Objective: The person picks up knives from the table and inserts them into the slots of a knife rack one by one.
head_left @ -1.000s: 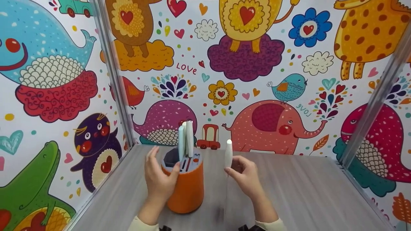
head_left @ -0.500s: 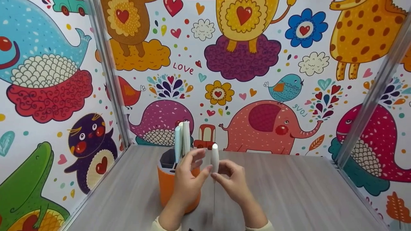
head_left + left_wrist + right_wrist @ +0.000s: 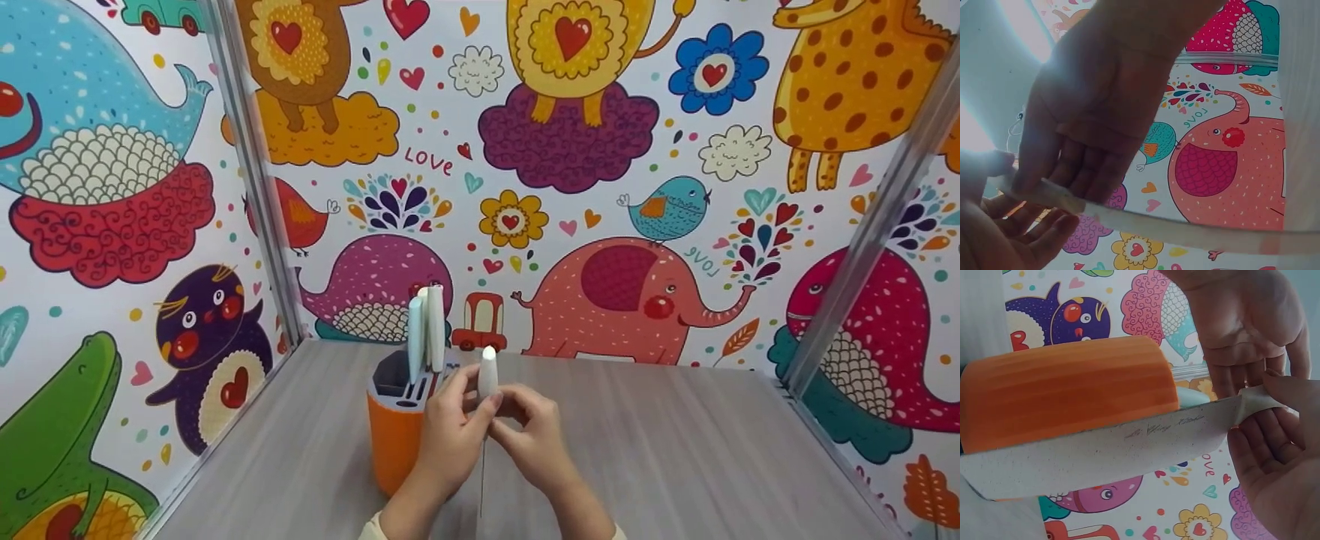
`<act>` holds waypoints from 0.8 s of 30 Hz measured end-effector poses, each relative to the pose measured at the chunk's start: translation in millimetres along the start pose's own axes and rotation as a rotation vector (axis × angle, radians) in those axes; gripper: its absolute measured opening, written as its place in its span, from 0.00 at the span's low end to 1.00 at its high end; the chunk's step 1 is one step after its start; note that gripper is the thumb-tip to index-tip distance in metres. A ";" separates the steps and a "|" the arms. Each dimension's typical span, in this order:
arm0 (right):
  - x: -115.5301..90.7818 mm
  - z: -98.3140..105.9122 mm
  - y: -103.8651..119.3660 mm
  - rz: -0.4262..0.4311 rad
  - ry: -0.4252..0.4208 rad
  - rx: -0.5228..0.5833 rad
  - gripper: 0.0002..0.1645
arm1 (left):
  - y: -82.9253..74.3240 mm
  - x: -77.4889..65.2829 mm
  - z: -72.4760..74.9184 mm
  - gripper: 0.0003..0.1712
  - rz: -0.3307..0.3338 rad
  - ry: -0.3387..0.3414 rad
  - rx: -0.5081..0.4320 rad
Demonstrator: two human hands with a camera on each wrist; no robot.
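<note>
A kitchen knife with a pale handle [image 3: 488,373] stands upright in the air, its thin blade [image 3: 482,480] pointing down. My left hand [image 3: 454,431] and right hand [image 3: 534,439] both grip the handle, thumbs meeting at its lower part. In the right wrist view the speckled white blade [image 3: 1100,455] shows broadside with dark lettering near the handle. Seen from the left wrist, the knife [image 3: 1185,233] runs edge-on, with the right hand [image 3: 1089,124] above and the left hand [image 3: 994,225] below. Behind my left hand stands an orange knife block [image 3: 390,442], partly hidden by it.
Several pale blue and white handles [image 3: 425,334] rise from the block's grey slotted top [image 3: 409,401]. A wood-grain table [image 3: 660,450] lies beneath. Patterned walls [image 3: 450,202] with metal edge strips [image 3: 259,172] enclose the back and sides.
My left hand has left the block's side and moved right to take the knife handle. My right hand has brought the knife leftward and slightly down. The block stays put.
</note>
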State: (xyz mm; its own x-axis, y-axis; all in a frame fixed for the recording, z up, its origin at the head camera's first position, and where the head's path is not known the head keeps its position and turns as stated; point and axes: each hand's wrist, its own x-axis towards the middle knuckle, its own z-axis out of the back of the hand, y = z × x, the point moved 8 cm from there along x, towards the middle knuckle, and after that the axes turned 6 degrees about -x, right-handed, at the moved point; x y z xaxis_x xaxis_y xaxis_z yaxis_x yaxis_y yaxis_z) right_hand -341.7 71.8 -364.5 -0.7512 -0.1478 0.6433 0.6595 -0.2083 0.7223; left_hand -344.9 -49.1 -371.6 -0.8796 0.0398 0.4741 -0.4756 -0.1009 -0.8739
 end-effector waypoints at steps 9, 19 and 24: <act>3.3 4.3 -55.3 -0.119 0.008 0.204 0.10 | -5.2 -3.8 1.9 0.22 -0.007 -0.016 -0.005; -1.9 -7.2 -140.6 -0.294 -0.010 0.280 0.20 | -26.0 -4.5 17.6 0.24 -0.004 -0.036 -0.095; -15.5 -34.5 -175.4 -0.373 0.125 0.239 0.31 | -47.2 -3.7 43.8 0.24 -0.038 -0.109 -0.138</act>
State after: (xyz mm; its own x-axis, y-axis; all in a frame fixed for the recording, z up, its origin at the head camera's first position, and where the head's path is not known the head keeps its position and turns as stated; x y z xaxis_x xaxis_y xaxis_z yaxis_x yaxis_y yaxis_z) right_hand -446.6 77.3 -510.0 -0.9266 -0.2230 0.3029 0.3198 -0.0432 0.9465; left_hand -318.6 -88.0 -327.4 -0.8578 -0.0673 0.5095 -0.5124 0.0362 -0.8580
